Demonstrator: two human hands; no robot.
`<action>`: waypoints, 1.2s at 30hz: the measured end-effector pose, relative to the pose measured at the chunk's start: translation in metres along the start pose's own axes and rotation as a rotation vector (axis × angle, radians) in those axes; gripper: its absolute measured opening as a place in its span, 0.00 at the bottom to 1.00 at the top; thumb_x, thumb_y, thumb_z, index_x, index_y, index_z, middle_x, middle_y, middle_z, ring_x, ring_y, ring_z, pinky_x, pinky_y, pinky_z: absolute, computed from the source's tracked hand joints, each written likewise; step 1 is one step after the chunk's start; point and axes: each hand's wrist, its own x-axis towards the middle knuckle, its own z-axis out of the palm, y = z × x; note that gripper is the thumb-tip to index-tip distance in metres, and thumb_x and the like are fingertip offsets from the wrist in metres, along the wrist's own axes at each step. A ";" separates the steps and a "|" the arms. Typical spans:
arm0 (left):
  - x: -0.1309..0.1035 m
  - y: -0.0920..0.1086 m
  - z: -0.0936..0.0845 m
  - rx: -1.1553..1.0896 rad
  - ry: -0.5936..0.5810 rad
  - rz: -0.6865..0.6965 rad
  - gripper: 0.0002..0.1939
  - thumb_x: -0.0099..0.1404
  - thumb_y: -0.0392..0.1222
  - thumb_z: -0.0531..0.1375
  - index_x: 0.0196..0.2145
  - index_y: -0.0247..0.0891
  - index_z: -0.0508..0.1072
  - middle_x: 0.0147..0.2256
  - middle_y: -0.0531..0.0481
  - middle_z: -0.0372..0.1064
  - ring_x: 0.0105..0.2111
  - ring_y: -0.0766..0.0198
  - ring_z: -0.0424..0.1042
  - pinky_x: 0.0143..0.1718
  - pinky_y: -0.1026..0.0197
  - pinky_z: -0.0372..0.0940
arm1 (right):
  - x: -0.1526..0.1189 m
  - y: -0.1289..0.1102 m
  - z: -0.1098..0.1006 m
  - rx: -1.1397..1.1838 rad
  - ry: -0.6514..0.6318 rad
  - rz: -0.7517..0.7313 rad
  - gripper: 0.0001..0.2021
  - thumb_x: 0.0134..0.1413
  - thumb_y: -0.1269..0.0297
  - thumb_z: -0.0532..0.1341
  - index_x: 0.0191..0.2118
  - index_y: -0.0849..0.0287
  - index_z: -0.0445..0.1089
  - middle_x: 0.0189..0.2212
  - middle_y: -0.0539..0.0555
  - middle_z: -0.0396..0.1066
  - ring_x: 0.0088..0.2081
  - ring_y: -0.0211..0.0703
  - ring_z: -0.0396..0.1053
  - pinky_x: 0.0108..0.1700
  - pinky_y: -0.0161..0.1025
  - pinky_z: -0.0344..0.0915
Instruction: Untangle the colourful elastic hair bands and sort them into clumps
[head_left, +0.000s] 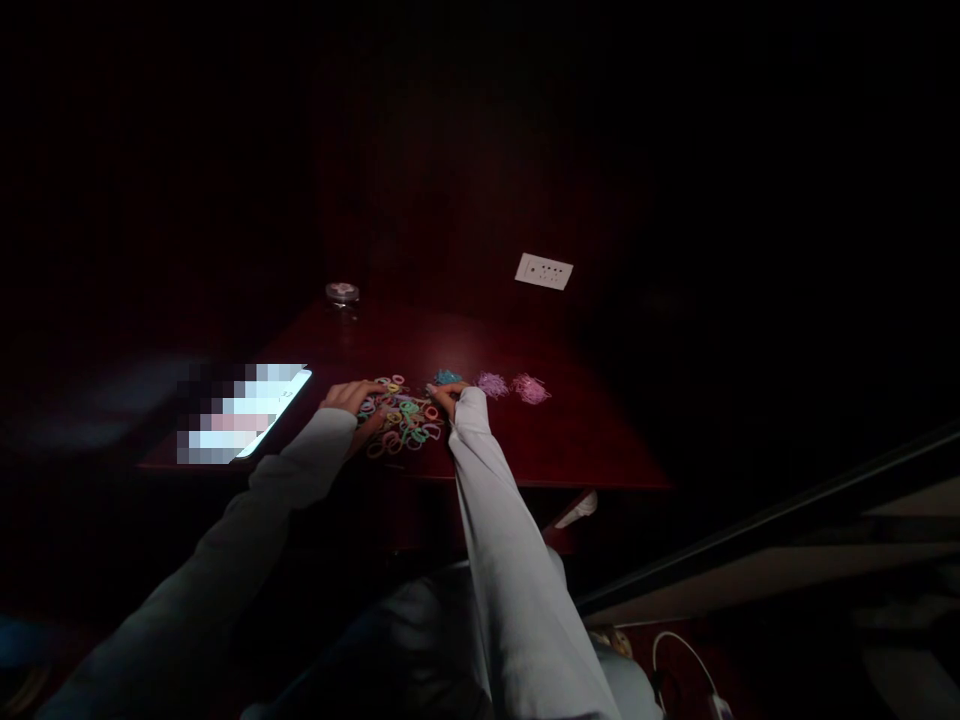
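A loose pile of colourful hair ties lies near the front of the dark red table, in pink, green, yellow and orange. My left hand rests at the pile's left side, its thumb apart from its stretched fingers. At the pile's upper right is my right hand, its thumb and fingers drawn together; whatever may be between them is too small to make out. Just behind it sits a small teal heap. Further right lie a purple heap and a pink heap of thin small strands or bands.
A lit screen, partly blurred out, stands on the left of the table. A small round clear container sits at the back left. A white socket plate is behind the table. A white cable hangs at lower right.
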 end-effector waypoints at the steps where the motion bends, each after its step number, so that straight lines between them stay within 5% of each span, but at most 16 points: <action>1: 0.000 0.000 0.001 0.001 0.003 -0.002 0.20 0.71 0.49 0.54 0.56 0.41 0.75 0.56 0.43 0.75 0.56 0.47 0.68 0.63 0.46 0.62 | 0.000 0.000 0.000 0.006 0.004 0.003 0.12 0.51 0.56 0.72 0.24 0.57 0.80 0.26 0.52 0.76 0.31 0.43 0.71 0.38 0.38 0.67; 7: -0.001 0.003 0.003 -0.005 0.023 -0.032 0.20 0.71 0.49 0.55 0.55 0.41 0.76 0.56 0.43 0.75 0.57 0.47 0.68 0.63 0.47 0.62 | 0.002 0.002 0.001 -0.004 0.035 -0.026 0.09 0.51 0.60 0.71 0.24 0.57 0.79 0.25 0.50 0.74 0.30 0.40 0.68 0.37 0.38 0.66; 14: -0.002 0.011 -0.001 -0.013 0.017 -0.054 0.20 0.70 0.49 0.56 0.55 0.43 0.76 0.56 0.45 0.75 0.57 0.47 0.68 0.60 0.48 0.63 | 0.019 0.010 -0.010 -0.104 0.264 -0.056 0.12 0.55 0.55 0.67 0.29 0.58 0.79 0.29 0.52 0.74 0.34 0.43 0.69 0.43 0.39 0.65; 21: -0.003 0.009 0.008 -0.045 0.081 -0.029 0.19 0.69 0.49 0.57 0.55 0.46 0.75 0.57 0.47 0.74 0.57 0.48 0.68 0.59 0.46 0.64 | 0.038 0.014 -0.014 -0.352 0.160 -0.020 0.12 0.56 0.51 0.67 0.33 0.54 0.79 0.34 0.53 0.75 0.42 0.47 0.69 0.51 0.42 0.61; 28: 0.003 0.005 0.007 -0.129 0.131 0.000 0.19 0.74 0.47 0.50 0.53 0.41 0.75 0.56 0.43 0.75 0.58 0.50 0.70 0.63 0.48 0.62 | 0.027 0.020 -0.015 -0.222 0.219 -0.099 0.11 0.56 0.56 0.67 0.39 0.57 0.80 0.33 0.53 0.75 0.41 0.47 0.70 0.53 0.44 0.63; 36: 0.007 -0.017 0.001 -0.131 0.159 -0.117 0.22 0.70 0.39 0.46 0.51 0.39 0.77 0.50 0.45 0.77 0.50 0.52 0.74 0.55 0.53 0.68 | -0.022 -0.015 -0.016 -0.246 -0.216 -0.314 0.11 0.62 0.55 0.66 0.46 0.48 0.83 0.42 0.52 0.77 0.48 0.47 0.69 0.56 0.44 0.65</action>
